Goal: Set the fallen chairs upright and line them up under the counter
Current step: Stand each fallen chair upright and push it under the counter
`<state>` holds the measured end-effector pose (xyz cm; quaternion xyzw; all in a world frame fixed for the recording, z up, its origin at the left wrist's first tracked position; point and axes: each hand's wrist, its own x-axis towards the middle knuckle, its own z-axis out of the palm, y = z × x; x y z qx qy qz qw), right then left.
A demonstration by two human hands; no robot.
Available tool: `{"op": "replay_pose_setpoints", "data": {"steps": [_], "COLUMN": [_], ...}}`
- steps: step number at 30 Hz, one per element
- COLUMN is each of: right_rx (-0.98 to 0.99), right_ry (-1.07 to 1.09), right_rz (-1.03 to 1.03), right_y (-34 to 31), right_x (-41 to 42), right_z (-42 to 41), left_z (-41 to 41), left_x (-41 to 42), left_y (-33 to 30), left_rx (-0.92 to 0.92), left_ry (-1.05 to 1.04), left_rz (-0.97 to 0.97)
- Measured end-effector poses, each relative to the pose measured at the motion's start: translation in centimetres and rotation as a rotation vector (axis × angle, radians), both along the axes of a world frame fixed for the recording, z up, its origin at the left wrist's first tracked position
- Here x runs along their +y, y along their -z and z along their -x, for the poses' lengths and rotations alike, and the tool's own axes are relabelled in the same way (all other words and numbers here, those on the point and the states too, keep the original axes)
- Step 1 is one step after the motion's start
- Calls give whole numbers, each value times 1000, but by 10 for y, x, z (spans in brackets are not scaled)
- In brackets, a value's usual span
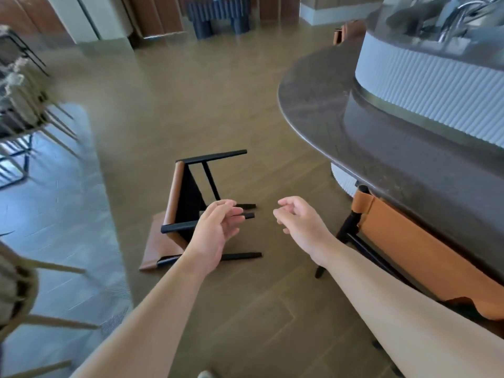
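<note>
A fallen chair with a black metal frame and a tan leather seat and back (174, 203) lies on its side on the brown wood-plank floor (245, 309), its black legs pointing to the right, toward the counter. The person's left hand (215, 236) hangs in front of the chair's lower legs, fingers loosely curled and holding nothing; whether it touches a leg cannot be told. The right hand (300, 222) floats just to the right of the leg tips, apart from the chair, fingers also relaxed and slightly curled, holding nothing. Between the two hands lies bare floor. To the right, a second chair with a tan leather back and black frame (409, 252) stands tucked under the edge of the dark grey rounded stone surface (321, 105), behind the right forearm. On the upper level a metal tap (458, 15) shows, blurred
</note>
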<state>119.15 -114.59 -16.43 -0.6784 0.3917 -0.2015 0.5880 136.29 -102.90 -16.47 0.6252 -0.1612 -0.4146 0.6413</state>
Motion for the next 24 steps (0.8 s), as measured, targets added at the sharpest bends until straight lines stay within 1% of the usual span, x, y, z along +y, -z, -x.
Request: {"op": "replay_pose_setpoints", "data": {"steps": [5,9,13,16,20,24], "right_rx": [-35,-3,25,41,62,69], "right_ry": [-67,-166,-210,-255,-324,-395], "right_rz": [-72,-81,-77,-73,-66,-71], "right_y": [-11,-17,-22,-22,-24,-24], "right_x": [48,91,128,153,173,178], "right_z": [-112,-205,-286,-336,-392,-442], "left_z": [-103,-199,-278,-321,-362,-395], "left_x": [65,124,177,205,228,246], "left_y": [2,6,7,7,4,9], "left_rx": [38,114,133,178,119,117], "left_ry": [-100,-248,-333,-385,-432,-494], "left_rz": [23,33,27,82,92,98]}}
